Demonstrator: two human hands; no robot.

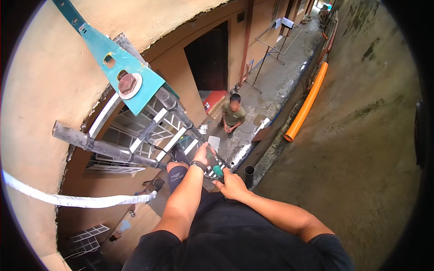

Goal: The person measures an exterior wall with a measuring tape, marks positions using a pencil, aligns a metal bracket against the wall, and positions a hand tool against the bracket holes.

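Note:
My left hand point(203, 154), with a dark band at its wrist, is closed around the dark front part of a green-and-black tool point(217, 171); its exact kind is unclear. My right hand point(232, 184) grips the tool's rear end, fingers partly hidden. Both hands are in front of my body, above a ladder point(169, 143) with white rungs and dark rails. One of my knees point(177, 169) shows between the ladder and my left forearm. Above the ladder, a teal metal bracket point(122, 63) carries a rusty bolt point(128, 83) and washer.
Far below, a person point(233, 113) stands in the wet alley point(260, 106) looking up. An orange pipe point(307, 101) leans along the right wall point(352, 149). A white-wrapped cable point(90, 201) hangs at left. Metal stands point(271, 49) and a dark doorway point(208, 58) lie farther back.

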